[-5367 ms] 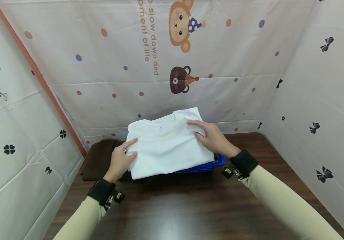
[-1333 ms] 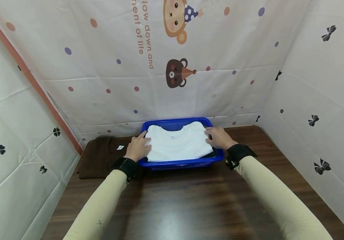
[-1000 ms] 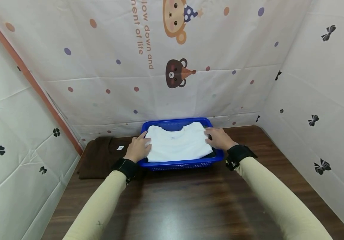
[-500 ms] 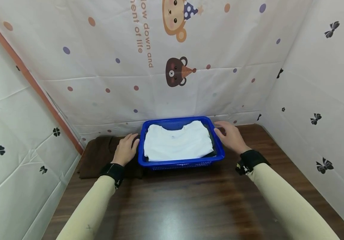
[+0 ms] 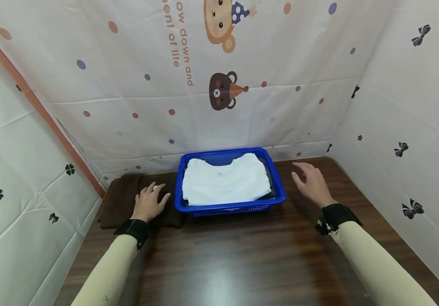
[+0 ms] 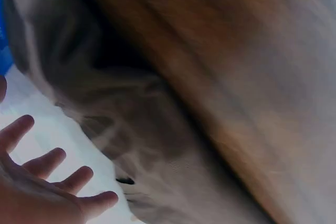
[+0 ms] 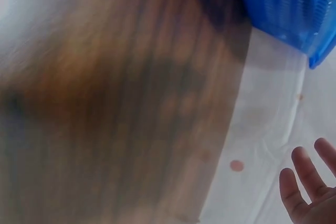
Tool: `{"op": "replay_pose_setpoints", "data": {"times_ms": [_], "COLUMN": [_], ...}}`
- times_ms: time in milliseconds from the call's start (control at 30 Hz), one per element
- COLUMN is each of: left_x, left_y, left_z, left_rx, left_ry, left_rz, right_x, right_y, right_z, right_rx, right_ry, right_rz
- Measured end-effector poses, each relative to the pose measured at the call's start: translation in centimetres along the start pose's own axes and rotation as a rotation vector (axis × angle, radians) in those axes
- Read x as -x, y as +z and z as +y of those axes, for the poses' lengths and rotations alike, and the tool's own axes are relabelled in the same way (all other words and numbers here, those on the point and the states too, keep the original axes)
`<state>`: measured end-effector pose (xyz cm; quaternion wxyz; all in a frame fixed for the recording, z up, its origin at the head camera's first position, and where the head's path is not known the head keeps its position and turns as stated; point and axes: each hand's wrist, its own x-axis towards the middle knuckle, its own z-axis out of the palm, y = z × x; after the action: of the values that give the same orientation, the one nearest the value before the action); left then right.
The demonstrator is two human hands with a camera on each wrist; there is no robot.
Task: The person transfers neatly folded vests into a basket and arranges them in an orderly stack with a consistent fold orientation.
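Observation:
A folded white T-shirt [image 5: 225, 180] lies in the blue plastic basket [image 5: 230, 208], its neckline toward the back wall, with dark cloth showing under its right edge. Left of the basket is a folded brown garment [image 5: 121, 199] on the table. My left hand [image 5: 148, 204] hovers over that garment with fingers spread, holding nothing. In the left wrist view the brown cloth [image 6: 142, 135] lies beyond my fingers [image 6: 50, 161]. My right hand [image 5: 312, 185] is in the air right of the basket, fingers loosely bent and holding nothing.
The dark wooden table [image 5: 219, 255] runs up to a printed curtain wall [image 5: 127, 85] right behind the basket. Side curtains [image 5: 387, 119] close in on the left and right. A black camera strap circles each wrist.
The white T-shirt, held above the basket earlier, was lowered into it. Both hands then let go and moved apart, left hand over the brown garment, right hand away to the right.

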<state>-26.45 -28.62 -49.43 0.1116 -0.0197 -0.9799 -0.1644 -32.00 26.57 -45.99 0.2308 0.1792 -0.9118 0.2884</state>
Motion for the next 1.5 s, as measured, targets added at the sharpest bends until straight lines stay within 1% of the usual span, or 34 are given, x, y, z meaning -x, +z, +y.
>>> {"op": "replay_pose_setpoints", "data": {"times_ms": [133, 267, 433, 633, 800, 933, 1067, 1133, 1333, 1500], "left_x": [0.7, 1.1, 1.3, 1.2, 1.2, 1.4, 1.9, 2.2, 3.1, 4.0], "left_y": [0.1, 0.3, 0.6, 1.3, 1.3, 1.4, 1.6, 1.4, 0.8, 0.3], "left_z": [-1.0, -1.8, -2.2, -2.7, -2.5, -2.4, -2.3, -2.0, -1.5, -1.3], "left_rx": [0.005, 0.003, 0.006, 0.013, 0.008, -0.009, -0.03, -0.033, -0.01, -0.003], "left_ry": [-0.041, -0.071, -0.087, -0.101, -0.123, -0.155, -0.191, -0.203, -0.209, -0.221], "left_rz": [-0.069, -0.122, -0.154, -0.207, -0.226, -0.259, -0.292, -0.304, -0.335, -0.363], "right_x": [0.7, 1.1, 1.4, 2.0, 2.4, 2.4, 2.4, 2.5, 2.6, 2.7], "right_y": [-0.1, 0.0, 0.0, 0.1, 0.5, 0.7, 0.9, 1.0, 0.9, 0.6], "right_z": [0.7, 1.2, 1.5, 1.7, 2.0, 2.0, 2.1, 2.1, 2.2, 2.1], "right_rx": [0.008, 0.017, 0.026, 0.035, 0.044, 0.053, 0.063, 0.063, 0.056, 0.041], "right_ry": [0.007, 0.018, 0.021, 0.045, 0.051, 0.042, 0.036, 0.035, 0.039, 0.053], "right_rz": [-0.013, -0.03, -0.051, -0.099, -0.127, -0.135, -0.141, -0.145, -0.162, -0.195]}}
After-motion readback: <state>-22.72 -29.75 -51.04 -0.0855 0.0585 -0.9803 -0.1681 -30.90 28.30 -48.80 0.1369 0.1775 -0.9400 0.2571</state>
